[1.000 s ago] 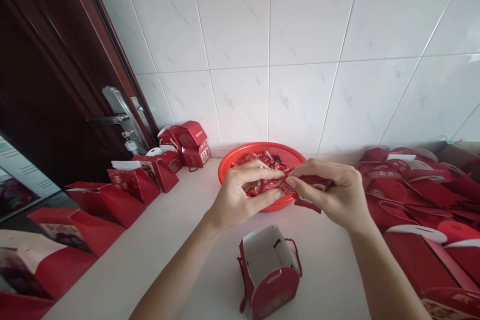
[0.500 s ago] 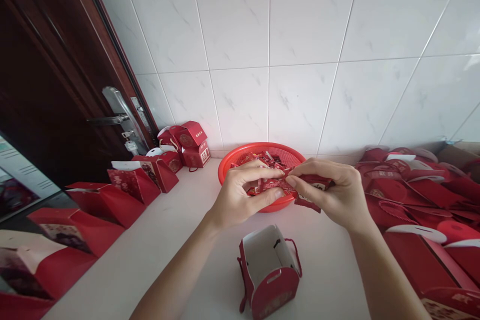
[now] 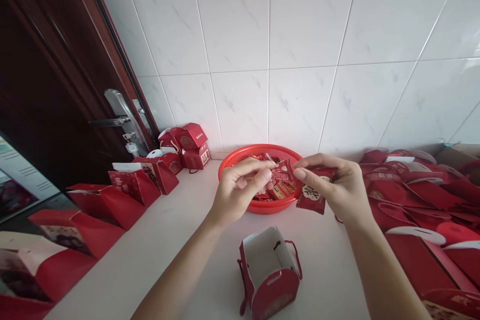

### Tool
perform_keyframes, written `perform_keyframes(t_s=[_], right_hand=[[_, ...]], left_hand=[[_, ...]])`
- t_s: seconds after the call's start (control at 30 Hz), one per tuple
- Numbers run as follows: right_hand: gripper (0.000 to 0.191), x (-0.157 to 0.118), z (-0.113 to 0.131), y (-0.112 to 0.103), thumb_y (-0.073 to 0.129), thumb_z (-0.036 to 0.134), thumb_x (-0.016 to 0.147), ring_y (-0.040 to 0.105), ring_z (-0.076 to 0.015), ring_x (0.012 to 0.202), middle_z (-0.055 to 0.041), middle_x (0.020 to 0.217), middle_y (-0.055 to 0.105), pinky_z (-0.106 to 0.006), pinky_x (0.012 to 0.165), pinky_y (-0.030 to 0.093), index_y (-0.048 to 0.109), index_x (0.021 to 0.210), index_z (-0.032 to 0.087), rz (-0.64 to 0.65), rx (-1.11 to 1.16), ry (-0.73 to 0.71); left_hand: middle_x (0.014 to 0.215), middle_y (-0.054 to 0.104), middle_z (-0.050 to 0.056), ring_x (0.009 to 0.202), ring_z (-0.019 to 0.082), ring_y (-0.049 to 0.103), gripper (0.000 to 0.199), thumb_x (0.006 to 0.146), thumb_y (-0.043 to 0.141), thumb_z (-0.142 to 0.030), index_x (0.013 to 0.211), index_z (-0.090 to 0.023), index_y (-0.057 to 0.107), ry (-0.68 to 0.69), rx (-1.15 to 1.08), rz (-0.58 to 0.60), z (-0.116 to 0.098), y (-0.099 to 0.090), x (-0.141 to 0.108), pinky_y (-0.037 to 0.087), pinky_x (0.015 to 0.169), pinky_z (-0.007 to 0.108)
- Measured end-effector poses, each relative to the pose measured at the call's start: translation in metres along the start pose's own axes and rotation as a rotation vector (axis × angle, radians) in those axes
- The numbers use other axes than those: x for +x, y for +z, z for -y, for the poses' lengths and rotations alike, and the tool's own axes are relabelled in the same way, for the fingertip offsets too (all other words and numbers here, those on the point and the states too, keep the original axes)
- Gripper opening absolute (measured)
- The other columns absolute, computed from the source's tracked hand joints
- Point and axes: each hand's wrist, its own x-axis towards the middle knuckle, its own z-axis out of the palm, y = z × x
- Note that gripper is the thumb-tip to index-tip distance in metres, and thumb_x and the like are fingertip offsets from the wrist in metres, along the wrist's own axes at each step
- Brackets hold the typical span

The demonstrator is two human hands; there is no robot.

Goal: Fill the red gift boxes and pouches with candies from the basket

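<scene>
Centrally, just below the middle of the frame: left hand (image 3: 234, 195), fingers curled, thumb and forefinger pinched on the edge of a small red sachet (image 3: 284, 172) held over the front of the basket. Right hand (image 3: 337, 187) – closed around a bundle of red packets (image 3: 312, 199), one of them hanging below the palm with a white character printed on it; its forefinger tip sits just beside the small red sachet, contact not certain.

Red mesh basket (image 3: 240, 157) – round, plastic, set on the counter against the tiled wall (image 3: 300, 35), holding loose wrapped sweets (image 3: 279, 191) in red and gold.

Open gift box (image 3: 268, 272) – red outside, white inside, cord handles, standing upright at lower centre of the frame, directly beneath the hands and apart from them; nothing visible inside.

White counter (image 3: 168, 240) – runs from lower left to centre.

Row of red gift boxes (image 3: 131, 185) – along the left edge, open-topped, some tilted. Closed boxes (image 3: 189, 145) – stacked in the corner by the wall.

Flat red box blanks (image 3: 412, 200) – heaped at the right of the frame.

Dark wooden door (image 3: 45, 85) – upper left, with a metal lever handle (image 3: 112, 120).
</scene>
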Motion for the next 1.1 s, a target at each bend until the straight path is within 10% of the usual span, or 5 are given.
perform_keyframes(t_s=[0.27,1.1], right_hand=[[0.020,0.0015,-0.0006,0.0012,0.086,0.038,0.073,0.073,-0.0189,0.064,-0.0045,0.076,0.078,-0.027,0.057,0.061,0.079,0.080,0.020,0.063,0.022,0.056],[0.032,0.0010,-0.0013,0.0023,0.089,0.045,0.066,0.055,-0.0125,0.049,-0.0025,0.058,0.067,-0.023,0.044,0.043,0.079,0.071,0.015,0.098,0.067,0.273]], left_hand=[[0.107,0.078,0.007,0.101,0.022,0.073,0.025,0.078,0.080,-0.025,0.104,-0.023,0.080,0.018,0.034,-0.040,-0.0012,0.0017,0.0019,0.063,0.081,0.031],[0.120,0.076,0.010,0.110,0.028,0.072,0.037,0.079,0.081,-0.034,0.114,-0.022,0.078,-0.134,-0.005,-0.040,0.0020,0.0038,-0.0009,0.064,0.088,0.037]])
